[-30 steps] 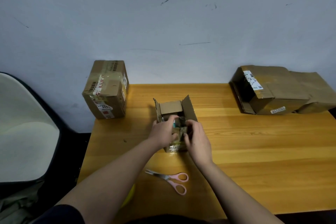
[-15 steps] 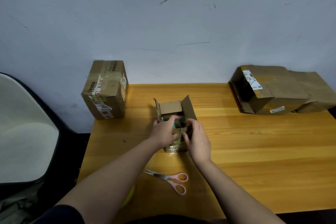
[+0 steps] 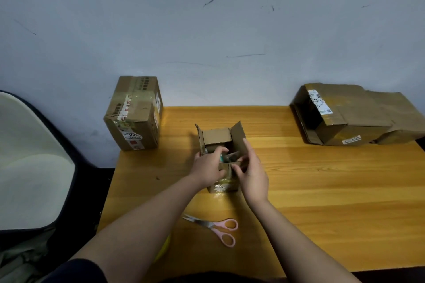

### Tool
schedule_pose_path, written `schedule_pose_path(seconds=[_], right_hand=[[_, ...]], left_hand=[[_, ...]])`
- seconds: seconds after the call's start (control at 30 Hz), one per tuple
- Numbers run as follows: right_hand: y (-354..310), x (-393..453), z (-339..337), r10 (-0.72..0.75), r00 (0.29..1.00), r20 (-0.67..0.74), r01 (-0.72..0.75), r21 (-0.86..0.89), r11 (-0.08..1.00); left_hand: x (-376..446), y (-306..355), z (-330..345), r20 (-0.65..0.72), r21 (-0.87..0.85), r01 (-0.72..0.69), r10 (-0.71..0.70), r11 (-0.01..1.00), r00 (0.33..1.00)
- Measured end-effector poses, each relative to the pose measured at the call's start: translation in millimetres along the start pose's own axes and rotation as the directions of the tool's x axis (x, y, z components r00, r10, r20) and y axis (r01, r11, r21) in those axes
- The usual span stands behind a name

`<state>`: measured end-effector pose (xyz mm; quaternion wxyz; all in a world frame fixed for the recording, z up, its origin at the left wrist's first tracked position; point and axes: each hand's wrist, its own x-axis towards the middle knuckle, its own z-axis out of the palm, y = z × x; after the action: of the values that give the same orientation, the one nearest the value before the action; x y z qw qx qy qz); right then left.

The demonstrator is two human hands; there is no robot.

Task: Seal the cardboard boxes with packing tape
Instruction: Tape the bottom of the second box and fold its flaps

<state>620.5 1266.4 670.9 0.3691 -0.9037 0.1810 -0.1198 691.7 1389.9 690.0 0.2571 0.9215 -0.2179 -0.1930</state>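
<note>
small box upright — flaps up (mouth skyward) | hands: left hand, right hand both gripping its near flaps

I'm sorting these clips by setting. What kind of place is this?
Probably a plain room used as a makeshift packing spot, not a warehouse: a wooden table against a scuffed wall, worn cardboard boxes with shipping labels, and pink scissors by the hands.

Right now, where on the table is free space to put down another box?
Bare wood lies right of the small open box, in front of the flattened boxes. Crowded: the middle, where both hands work, with the scissors just in front.
</note>
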Motion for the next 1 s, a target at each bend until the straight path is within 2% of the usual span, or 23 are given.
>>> schedule_pose_path(seconds=[0.4,0.5,0.63,0.7,1.0], right_hand=[[3,6,-1,0.062,0.998,0.010,-0.063,0.103,0.993],[10,2,-2,0.003,1.000,0.015,-0.004,0.090,0.996],[20,-3,-4,-0.194,0.979,0.054,0.193,0.026,0.981],[23,-4,-5,-0.244,0.967,0.071,0.243,0.025,0.970],[15,-5,-4,-0.177,0.983,0.036,0.177,0.016,0.984]], left_hand=[[2,-2,2,-0.051,-0.086,0.035,-0.040,0.996,0.998],[2,-2,1,-0.045,-0.104,0.050,-0.055,0.993,0.997],[2,-2,-2,-0.023,-0.101,0.051,-0.053,0.994,0.998],[1,-1,-4,-0.002,-0.110,0.043,-0.043,0.993,0.999],[-3,6,-14,0.046,-0.155,0.072,-0.066,0.985,0.997]])
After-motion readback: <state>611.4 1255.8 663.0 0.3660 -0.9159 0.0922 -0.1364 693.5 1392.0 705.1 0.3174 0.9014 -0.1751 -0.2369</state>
